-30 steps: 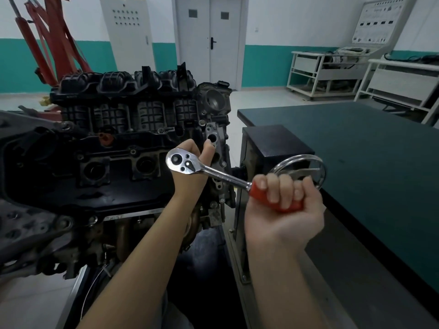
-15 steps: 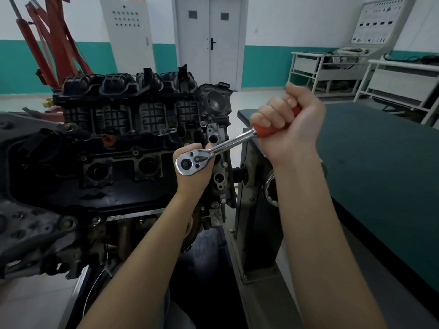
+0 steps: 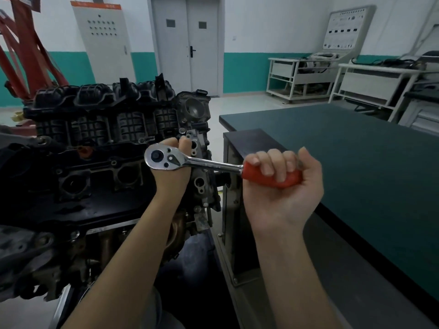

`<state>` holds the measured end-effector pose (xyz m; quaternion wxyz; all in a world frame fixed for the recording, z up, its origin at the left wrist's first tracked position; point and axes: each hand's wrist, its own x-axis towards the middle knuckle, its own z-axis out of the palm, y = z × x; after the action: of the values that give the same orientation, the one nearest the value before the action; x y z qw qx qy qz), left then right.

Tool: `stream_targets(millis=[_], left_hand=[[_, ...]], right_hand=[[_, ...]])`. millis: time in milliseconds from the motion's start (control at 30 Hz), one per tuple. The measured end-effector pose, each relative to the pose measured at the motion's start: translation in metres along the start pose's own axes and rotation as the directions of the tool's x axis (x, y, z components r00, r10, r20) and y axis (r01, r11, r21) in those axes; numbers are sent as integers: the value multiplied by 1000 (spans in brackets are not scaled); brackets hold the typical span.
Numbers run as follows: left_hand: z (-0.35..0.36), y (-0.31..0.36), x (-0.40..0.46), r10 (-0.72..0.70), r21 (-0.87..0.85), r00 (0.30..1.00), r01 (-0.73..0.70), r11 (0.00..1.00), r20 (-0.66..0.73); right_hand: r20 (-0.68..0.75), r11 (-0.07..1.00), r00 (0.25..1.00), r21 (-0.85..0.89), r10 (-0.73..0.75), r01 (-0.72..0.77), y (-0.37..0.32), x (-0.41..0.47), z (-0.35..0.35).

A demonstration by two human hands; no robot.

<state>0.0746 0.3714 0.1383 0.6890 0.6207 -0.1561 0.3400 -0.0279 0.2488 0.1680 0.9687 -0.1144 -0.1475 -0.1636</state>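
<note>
A chrome ratchet wrench with a red handle points its head at the right end of a black engine on a stand. My right hand grips the red handle, knuckles up, out to the right of the engine. My left hand sits behind the ratchet head, fingers curled round whatever is under the head; the socket or bolt there is hidden. The handle slopes slightly down to the right.
A dark green worktable fills the right side, with a black metal box at its near-left corner close to my right hand. A red engine hoist stands behind the engine. White benches line the far wall.
My right hand swung the ratchet handle up to a raised position half a second ago, then back down to the right. The left hand stayed at the ratchet head.
</note>
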Motion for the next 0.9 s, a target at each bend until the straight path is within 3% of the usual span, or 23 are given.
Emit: stream_targets(millis=[100,200,300,400,533,667,767,900], left_hand=[[14,26,12,36,1,998,-36,999,53],[36,48,23,66,51,977,-78,996,201],[76,60,22,66,72,939,-96,993,338],[130,50,10,-84,125,892,31,992,444],[204,18,-18,-289,264,741,155,952,606],[276,-13,-59,-351,322,582,158,934,733],[319,-37,-89,-410,363,461,192,912,787],[362,-68,-121,-432,393,282,183,901,857]], right_hand=[[67,999,998,48,-15,12,-19,0,7],[65,997,997,61,-45,41,-47,-3,6],[-45,996,995,-10,-89,89,-83,-4,1],[-221,976,958,-160,-183,149,-120,-7,-15],[-372,929,870,-300,-324,218,-170,-16,-50],[-494,828,694,-487,-523,277,-218,-26,-94],[-510,713,574,-673,-641,197,-250,-34,-132],[-459,527,523,-850,-718,-24,-287,-42,-181]])
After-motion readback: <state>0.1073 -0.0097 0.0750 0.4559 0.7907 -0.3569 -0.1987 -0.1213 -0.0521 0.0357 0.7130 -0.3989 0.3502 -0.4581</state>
